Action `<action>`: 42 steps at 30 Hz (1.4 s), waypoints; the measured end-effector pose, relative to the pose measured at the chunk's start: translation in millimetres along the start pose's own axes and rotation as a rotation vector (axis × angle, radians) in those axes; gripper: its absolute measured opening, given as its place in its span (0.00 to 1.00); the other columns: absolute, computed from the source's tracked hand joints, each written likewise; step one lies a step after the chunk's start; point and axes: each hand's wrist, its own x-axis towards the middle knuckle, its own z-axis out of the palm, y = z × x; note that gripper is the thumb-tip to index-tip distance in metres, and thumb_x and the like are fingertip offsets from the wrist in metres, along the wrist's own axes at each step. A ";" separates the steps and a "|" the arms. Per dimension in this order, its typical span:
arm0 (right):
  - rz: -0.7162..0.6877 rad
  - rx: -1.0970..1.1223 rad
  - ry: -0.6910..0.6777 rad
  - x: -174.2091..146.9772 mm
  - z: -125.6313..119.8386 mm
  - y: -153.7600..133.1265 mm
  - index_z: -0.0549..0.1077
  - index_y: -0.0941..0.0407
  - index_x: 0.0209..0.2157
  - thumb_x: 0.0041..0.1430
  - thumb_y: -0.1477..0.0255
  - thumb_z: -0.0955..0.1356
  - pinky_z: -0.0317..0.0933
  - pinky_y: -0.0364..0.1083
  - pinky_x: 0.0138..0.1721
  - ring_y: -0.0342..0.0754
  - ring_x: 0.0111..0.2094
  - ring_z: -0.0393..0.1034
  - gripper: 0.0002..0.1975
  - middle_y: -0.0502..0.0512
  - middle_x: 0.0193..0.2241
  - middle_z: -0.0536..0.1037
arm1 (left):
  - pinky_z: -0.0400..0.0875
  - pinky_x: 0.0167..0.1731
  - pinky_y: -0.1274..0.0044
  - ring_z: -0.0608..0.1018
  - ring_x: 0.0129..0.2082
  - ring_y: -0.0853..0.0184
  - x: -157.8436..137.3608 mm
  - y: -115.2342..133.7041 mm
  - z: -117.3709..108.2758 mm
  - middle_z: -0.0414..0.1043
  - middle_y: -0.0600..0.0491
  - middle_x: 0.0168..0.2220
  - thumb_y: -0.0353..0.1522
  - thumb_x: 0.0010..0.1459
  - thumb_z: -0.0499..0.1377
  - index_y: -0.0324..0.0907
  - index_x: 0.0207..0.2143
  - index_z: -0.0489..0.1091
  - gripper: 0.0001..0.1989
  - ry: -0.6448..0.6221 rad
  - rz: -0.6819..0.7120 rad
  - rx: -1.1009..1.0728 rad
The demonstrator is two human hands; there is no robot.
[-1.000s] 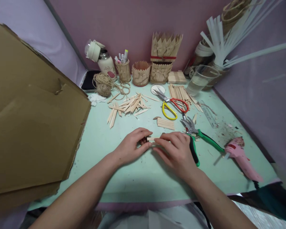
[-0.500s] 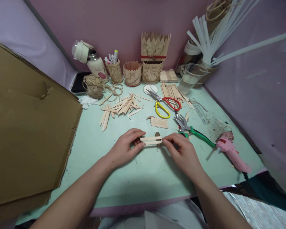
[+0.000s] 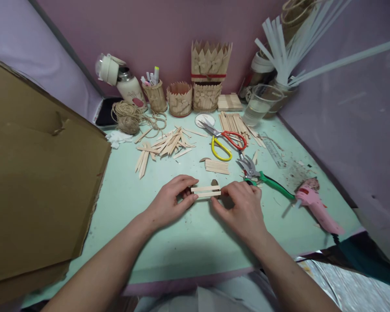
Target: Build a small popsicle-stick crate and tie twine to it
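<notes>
A small frame of two pale wooden sticks (image 3: 206, 195) lies across the table in front of me, the sticks parallel with a gap between them. Under their right end shows a darker brown wooden piece (image 3: 216, 183); another dark bit at the left end is mostly hidden by fingers. My left hand (image 3: 173, 198) is closed on the left end, thumb in front and fingers behind. Around the right end curls my right hand (image 3: 242, 206), thumb at the near side and fingertips at the stick ends. Beyond them lies a row of short sticks (image 3: 217, 166).
Scissors (image 3: 221, 138), green-handled pruning shears (image 3: 263, 177) and a pink glue gun (image 3: 318, 206) lie right of centre. Loose wood pieces (image 3: 172, 143), twine (image 3: 127, 119) and a cup of water (image 3: 258, 108) stand farther back. A cardboard sheet (image 3: 42, 173) borders the left.
My right thumb has moved left and down to the near side of the frame's right end, and the hand has shifted slightly left. My left hand keeps its hold.
</notes>
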 end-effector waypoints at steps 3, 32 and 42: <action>-0.006 -0.070 0.033 0.3 2.7 -2.2 0.65 0.54 0.24 0.54 0.68 0.70 0.48 0.50 0.40 0.49 0.31 0.65 0.11 0.49 0.24 0.72 | 0.74 0.40 0.74 0.76 0.35 0.69 0.1 0.1 0.0 0.71 0.44 0.50 0.34 0.62 0.58 0.40 0.51 0.71 0.16 -0.004 -0.002 0.003; -0.067 -0.165 0.034 0.6 7.4 -5.9 0.64 0.54 0.23 0.58 0.74 0.66 0.47 0.50 0.39 0.49 0.30 0.61 0.11 0.49 0.21 0.69 | 0.75 0.40 0.74 0.76 0.36 0.69 0.3 -0.8 1.3 0.72 0.45 0.50 0.34 0.61 0.58 0.41 0.51 0.71 0.16 0.010 0.011 -0.003; -0.058 -0.170 0.017 0.6 7.6 -5.6 0.64 0.54 0.23 0.58 0.73 0.66 0.47 0.50 0.39 0.49 0.30 0.61 0.11 0.49 0.22 0.69 | 0.75 0.40 0.74 0.76 0.35 0.69 0.4 0.0 0.6 0.71 0.44 0.50 0.34 0.61 0.58 0.40 0.51 0.71 0.16 0.005 0.005 -0.001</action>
